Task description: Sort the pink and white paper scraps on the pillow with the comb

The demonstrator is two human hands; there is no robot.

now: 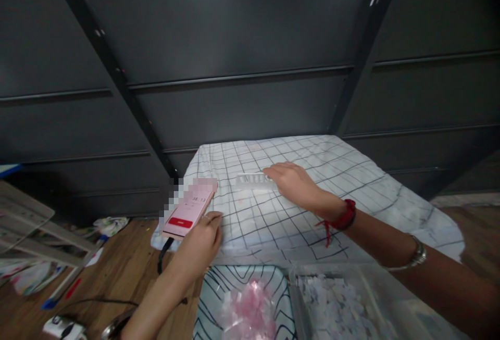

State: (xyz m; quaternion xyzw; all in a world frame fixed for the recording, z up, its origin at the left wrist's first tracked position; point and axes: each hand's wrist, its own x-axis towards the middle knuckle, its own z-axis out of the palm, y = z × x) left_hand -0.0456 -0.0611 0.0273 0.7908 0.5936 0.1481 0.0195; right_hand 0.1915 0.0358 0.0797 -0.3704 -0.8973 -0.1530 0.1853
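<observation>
My right hand (295,181) is at the right end of a small clear plastic tray (253,181) with a row of compartments. Its fingers curl over that end and hide it. The tray lies flat on a white checked cloth (250,223). My left hand (205,233) is held low over the cloth's front left part, its fingers closed together. Whatever they pinch, if anything, is hidden. Just beyond this hand lies a phone (187,210) with a lit pink screen and a red button, a dark cable at its lower end.
Nearest me stand a blue patterned tray (207,298) with pink and clear plastic packets (252,306), and a clear bin (375,298) of small pale pieces (332,303). A dark panelled wall (242,27) rises behind the cloth. A power strip (64,328) lies on the floor at left.
</observation>
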